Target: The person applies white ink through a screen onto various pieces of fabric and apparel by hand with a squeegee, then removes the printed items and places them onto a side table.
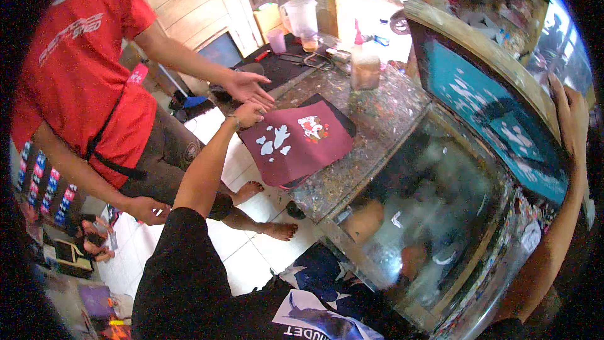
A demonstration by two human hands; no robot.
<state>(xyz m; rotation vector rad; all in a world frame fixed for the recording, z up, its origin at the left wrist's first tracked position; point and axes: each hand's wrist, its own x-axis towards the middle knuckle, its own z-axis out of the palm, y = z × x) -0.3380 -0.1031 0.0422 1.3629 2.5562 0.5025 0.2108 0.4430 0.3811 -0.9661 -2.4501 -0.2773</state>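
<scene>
Left hand (250,115), upper centre of frame: curled at left corner of maroon cloth (308,162); cannot tell whether gripping it. Cloth: centre, 2 prints (311,128). Right hand (570,113), right edge: gripping tilted screen (487,104). Co-worker's hand (248,87): open, just beside left hand.

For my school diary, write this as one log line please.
left hand: at cloth corner; right hand: on tilted screen; cloth: partly over table; co-worker's hand: open, nearby

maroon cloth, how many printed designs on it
2: a pale design on the left of the maroon cloth, a multicoloured design on its right; its underside is hidden.
</scene>
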